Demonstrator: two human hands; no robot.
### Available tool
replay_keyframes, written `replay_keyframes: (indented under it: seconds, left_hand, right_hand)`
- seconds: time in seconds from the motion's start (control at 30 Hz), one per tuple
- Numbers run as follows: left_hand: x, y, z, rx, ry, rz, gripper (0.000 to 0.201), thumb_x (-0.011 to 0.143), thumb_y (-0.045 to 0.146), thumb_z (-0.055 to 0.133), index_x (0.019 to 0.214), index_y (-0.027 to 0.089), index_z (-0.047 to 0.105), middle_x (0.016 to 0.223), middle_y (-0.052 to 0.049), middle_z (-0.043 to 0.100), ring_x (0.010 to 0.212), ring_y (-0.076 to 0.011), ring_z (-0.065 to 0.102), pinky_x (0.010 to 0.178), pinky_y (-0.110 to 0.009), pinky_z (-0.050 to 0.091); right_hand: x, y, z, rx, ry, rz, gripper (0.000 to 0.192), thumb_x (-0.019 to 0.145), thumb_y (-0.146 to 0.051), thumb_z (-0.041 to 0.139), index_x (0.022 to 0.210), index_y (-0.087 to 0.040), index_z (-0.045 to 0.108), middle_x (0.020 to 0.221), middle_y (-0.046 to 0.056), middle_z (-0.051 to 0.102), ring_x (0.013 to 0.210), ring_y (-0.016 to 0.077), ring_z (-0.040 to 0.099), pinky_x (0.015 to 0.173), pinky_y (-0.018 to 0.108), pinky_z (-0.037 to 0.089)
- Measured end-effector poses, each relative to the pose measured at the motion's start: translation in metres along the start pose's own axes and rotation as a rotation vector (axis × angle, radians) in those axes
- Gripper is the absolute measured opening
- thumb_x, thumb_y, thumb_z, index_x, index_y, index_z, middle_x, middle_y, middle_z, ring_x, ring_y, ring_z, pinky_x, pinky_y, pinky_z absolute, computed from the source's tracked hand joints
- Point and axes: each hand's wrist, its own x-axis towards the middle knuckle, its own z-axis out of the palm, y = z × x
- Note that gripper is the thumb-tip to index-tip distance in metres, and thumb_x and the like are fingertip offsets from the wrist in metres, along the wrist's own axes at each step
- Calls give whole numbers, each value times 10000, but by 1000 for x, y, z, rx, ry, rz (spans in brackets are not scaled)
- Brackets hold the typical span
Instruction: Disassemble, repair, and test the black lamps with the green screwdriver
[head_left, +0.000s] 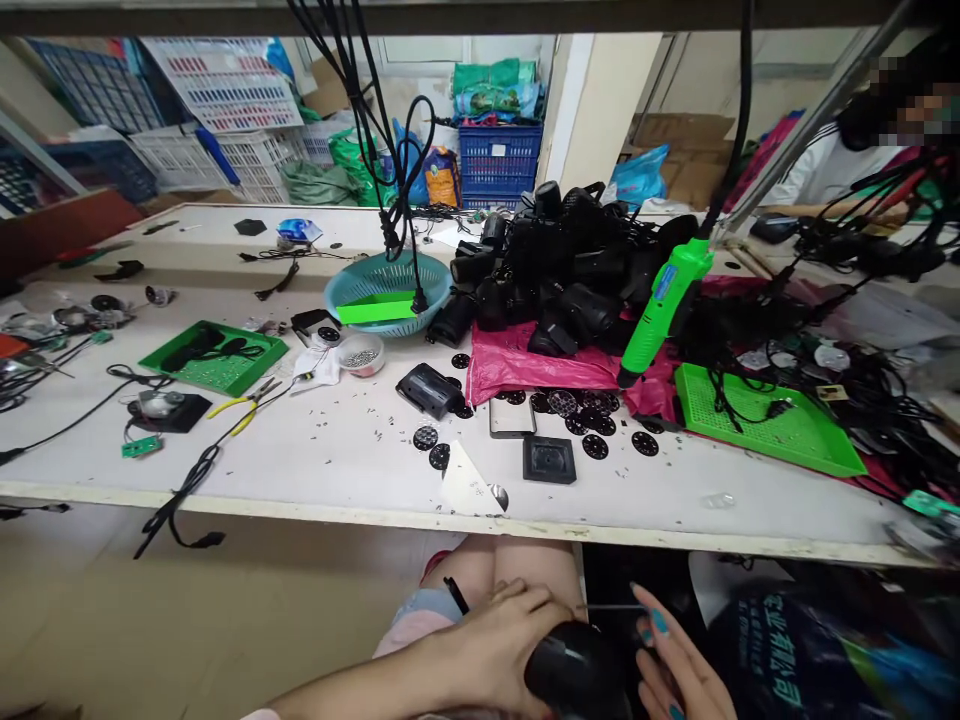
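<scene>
Below the table edge, over the lap, my left hand (499, 640) is wrapped around a rounded, shiny black plastic housing (576, 668). A short black piece (455, 595) sticks up by its wrist side; I cannot tell whether it belongs to the housing. To the right of the housing, my right hand (679, 655) pinches a thin metal rod (611, 606) that points left toward my left hand. The rod's full shape is hidden, so its kind is unclear. On the table ahead, a black rectangular block (549, 460) lies close to the front edge.
A green electric screwdriver (666, 308) hangs over the table. Behind it rises a heap of black housings (570, 260) on pink plastic (510, 368). Green trays (780, 425), a blue basket (442, 270), yellow-handled pliers (244, 410), black discs and screws lie about. A person's sleeve (806, 165) shows far right.
</scene>
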Motion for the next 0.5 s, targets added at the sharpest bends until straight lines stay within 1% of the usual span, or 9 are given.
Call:
replay_keyframes:
  seconds: [0.07, 0.1, 0.13, 0.2, 0.27, 0.33, 0.37, 0.43, 0.5]
  left_hand:
    - [3, 13, -20, 26, 134, 22, 816, 741, 385, 806, 1454, 317, 415, 1389, -76, 550, 1242, -308, 511, 1084, -440, 431]
    - [5, 18, -30, 49, 198, 50, 796, 787, 358, 776, 1477, 318, 381, 1444, -88, 502, 1289, -306, 471, 1104, -441, 417]
    - [7, 20, -40, 69, 242, 98, 763, 829, 335, 742, 1490, 309, 362, 1470, -104, 468, 1317, -302, 443, 1120, -441, 404]
    - [10, 19, -57, 67, 300, 190, 692, 853, 301, 716, 1468, 291, 398, 1469, -134, 433, 1347, -302, 420, 1131, -442, 399]
    - [12, 10, -67, -2, 350, 212, 706, 792, 269, 768, 1420, 276, 447, 1476, -149, 393, 1378, -316, 400, 1133, -451, 400]
    - [11, 1, -72, -81, 396, 150, 845, 690, 230, 830, 1429, 262, 422, 1499, -158, 360, 1396, -334, 375, 1140, -473, 388]
    - [10, -2, -74, -106, 404, 98, 924, 654, 215, 841, 1457, 257, 385, 1488, -160, 381, 1380, -336, 385, 1136, -485, 389]
    - [6, -6, -77, -144, 384, -8, 1064, 610, 217, 856, 1518, 246, 303, 1407, -151, 479, 1299, -326, 452, 1110, -490, 407]
    - [2, -5, -81, -216, 347, -83, 1119, 585, 231, 867, 1540, 239, 284, 1321, -126, 552, 1211, -306, 523, 1085, -467, 425]
  right_hand:
    - [-3, -15, 15, 111, 12, -81, 608, 667, -544, 830, 1204, -295, 691, 648, -63, 520, 396, 35, 328, 332, 169, 306]
    - [-3, -22, 25, 148, 24, -150, 593, 710, -556, 794, 1233, -303, 674, 665, -64, 521, 418, 42, 355, 348, 166, 330]
    - [-3, -28, 36, 165, 33, -215, 584, 747, -566, 759, 1259, -306, 659, 695, -57, 544, 458, 55, 412, 379, 167, 369]
    - [3, -38, 59, 155, 43, -289, 585, 776, -582, 726, 1278, -291, 650, 823, -25, 629, 635, 99, 569, 501, 183, 471]
    - [13, -43, 80, 123, 33, -292, 597, 741, -594, 753, 1233, -265, 675, 1001, 7, 684, 843, 151, 640, 637, 213, 528]
    - [25, -43, 95, 88, -17, -282, 602, 694, -587, 794, 1178, -241, 696, 1114, 26, 694, 976, 196, 643, 742, 250, 545]
    - [30, -42, 100, 76, -51, -275, 600, 684, -580, 806, 1164, -237, 698, 1137, 30, 696, 1013, 211, 640, 786, 268, 546]
    - [36, -41, 105, 54, -117, -249, 582, 698, -576, 799, 1159, -235, 699, 1146, 31, 705, 1058, 227, 636, 842, 288, 539]
    - [35, -41, 106, 29, -151, -206, 551, 725, -590, 771, 1140, -231, 712, 1158, 28, 713, 1097, 234, 633, 864, 278, 532]
